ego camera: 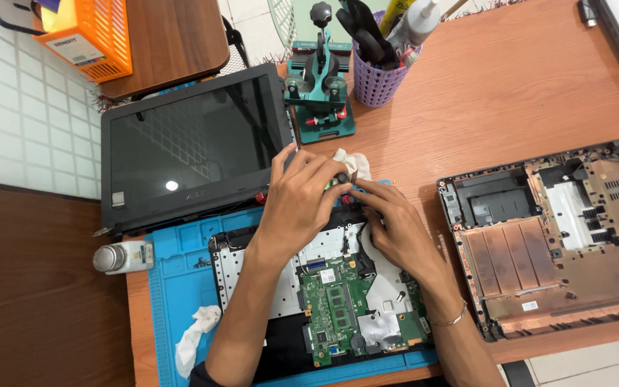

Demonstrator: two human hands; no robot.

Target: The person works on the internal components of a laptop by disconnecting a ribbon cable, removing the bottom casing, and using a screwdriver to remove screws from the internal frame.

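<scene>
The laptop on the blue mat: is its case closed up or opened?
Opened. The laptop lies with its green board exposed, and its bottom cover sits apart on the table.

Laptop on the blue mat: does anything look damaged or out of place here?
Yes. The laptop lies opened up, its green circuit board bare. Its bottom cover lies apart to the right. The screen lies flat behind. A crumpled tissue sits on the blue mat.

Orange-brown wood desk (510, 93), white tiled floor (23, 122), dark wood tabletop (173, 36) top left.
</scene>
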